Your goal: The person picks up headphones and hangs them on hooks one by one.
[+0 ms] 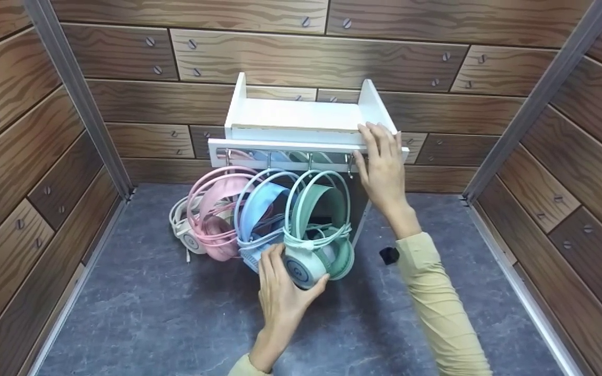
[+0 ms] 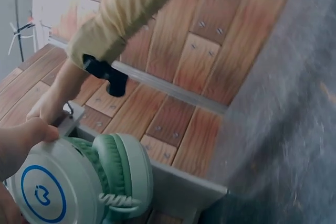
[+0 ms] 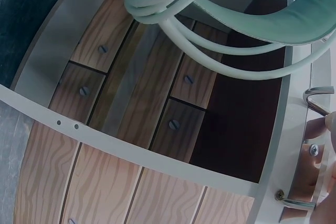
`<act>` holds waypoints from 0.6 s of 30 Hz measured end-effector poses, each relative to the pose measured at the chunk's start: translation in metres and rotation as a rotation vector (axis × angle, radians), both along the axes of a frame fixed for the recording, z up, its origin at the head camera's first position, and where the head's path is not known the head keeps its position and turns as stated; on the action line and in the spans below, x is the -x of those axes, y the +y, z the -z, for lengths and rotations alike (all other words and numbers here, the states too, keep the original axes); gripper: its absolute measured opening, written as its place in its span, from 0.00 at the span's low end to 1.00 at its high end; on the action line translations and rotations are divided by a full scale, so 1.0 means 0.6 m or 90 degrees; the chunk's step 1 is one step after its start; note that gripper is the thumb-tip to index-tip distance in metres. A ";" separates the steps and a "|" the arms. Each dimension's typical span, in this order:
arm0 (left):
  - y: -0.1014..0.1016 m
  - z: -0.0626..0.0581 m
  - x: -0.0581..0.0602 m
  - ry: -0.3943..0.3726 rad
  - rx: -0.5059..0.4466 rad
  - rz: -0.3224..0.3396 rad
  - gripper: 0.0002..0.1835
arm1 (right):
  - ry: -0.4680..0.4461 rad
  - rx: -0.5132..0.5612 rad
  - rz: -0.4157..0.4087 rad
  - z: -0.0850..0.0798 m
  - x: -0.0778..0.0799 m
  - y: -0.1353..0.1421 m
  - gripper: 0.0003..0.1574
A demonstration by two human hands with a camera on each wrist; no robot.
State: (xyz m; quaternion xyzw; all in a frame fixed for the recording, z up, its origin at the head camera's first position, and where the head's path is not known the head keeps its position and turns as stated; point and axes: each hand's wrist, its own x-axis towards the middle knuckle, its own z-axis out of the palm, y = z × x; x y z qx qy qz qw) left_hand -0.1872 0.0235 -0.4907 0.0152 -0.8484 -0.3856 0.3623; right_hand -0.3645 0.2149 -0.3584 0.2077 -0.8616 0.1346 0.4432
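A white rack with a shelf on top carries several metal hooks along its front rail. From them hang pink headphones, blue headphones and green headphones, each with its cable coiled around it. My left hand grips the pale ear cup of the green pair from below, its thumb on the right side and fingers on the left. At the rail's right end, my right hand holds the rack, fingers over the top and thumb low at the front, beside a bare hook.
Cream headphones show at the far left behind the pink pair. Wood-patterned walls enclose the back and sides, with metal strips at the corners. Under the rack lies a dark grey marbled surface. A black device is strapped at the right wrist.
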 end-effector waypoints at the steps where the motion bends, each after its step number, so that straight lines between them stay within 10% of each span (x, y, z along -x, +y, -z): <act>1: 0.000 0.001 0.001 0.000 0.011 -0.008 0.54 | 0.001 -0.001 0.001 0.000 0.000 0.000 0.30; 18: -0.005 0.004 -0.006 -0.009 0.044 0.010 0.63 | -0.001 -0.003 0.004 -0.001 -0.001 0.001 0.30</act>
